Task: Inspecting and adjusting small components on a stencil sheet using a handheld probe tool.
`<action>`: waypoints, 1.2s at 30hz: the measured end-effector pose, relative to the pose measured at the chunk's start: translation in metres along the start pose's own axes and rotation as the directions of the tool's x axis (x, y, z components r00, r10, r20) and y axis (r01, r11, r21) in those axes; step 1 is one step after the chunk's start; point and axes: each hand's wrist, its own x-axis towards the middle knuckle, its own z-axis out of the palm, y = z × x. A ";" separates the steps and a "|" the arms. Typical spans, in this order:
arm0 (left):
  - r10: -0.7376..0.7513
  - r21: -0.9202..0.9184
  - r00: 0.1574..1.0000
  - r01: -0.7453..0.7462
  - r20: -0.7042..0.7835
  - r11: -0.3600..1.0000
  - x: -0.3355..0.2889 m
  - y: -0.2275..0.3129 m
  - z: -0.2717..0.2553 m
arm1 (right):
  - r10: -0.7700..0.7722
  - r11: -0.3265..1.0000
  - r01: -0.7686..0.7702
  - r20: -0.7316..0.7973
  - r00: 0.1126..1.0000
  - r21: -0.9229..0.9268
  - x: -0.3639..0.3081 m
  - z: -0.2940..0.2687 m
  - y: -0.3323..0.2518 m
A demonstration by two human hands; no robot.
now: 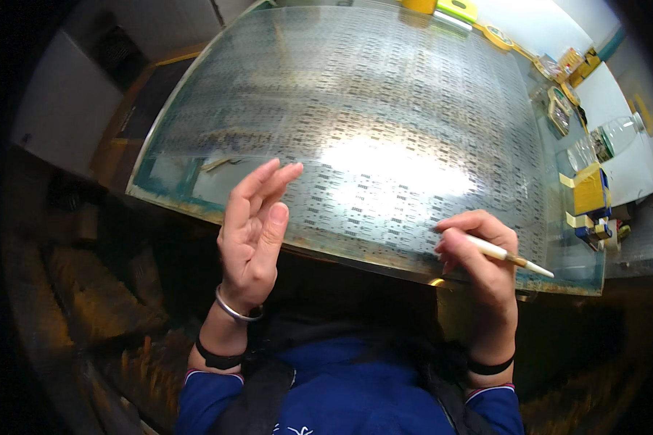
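A big clear film sheet (341, 94) with rows of small dark marks covers the glass-topped light table (159, 181). Above the table's near edge, left of the middle, my left hand (252, 232) is raised with fingers stretched and nothing in it. My right hand (479, 254) is over the near right part of the sheet, its fingers closed around a slim white pen-like tool (490, 248). The tool has a brass-coloured band, and its tapered white end points out to the right. Its other end is hidden by my fingers.
Along the right side stand a clear plastic bottle (620, 136), a yellow box (591, 190) and a small blue-and-yellow box (588, 230). At the far edge are a tape roll (498, 38) and a bright green item (457, 9). A thin stick-like piece (216, 165) lies near the left corner.
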 end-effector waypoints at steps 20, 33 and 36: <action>0.235 0.406 0.958 -0.283 0.165 0.869 0.001 0.004 -0.008 | -0.378 0.541 0.319 0.114 0.919 -0.779 0.012 0.024 0.014; 0.125 0.710 0.869 -0.466 0.478 0.528 -0.003 0.005 0.014 | -0.237 0.943 0.332 0.725 0.647 0.011 -0.018 0.003 0.002; 0.119 0.720 0.873 -0.461 0.473 0.520 -0.003 0.005 0.016 | -0.069 0.997 0.030 0.769 0.635 0.064 -0.030 -0.014 -0.008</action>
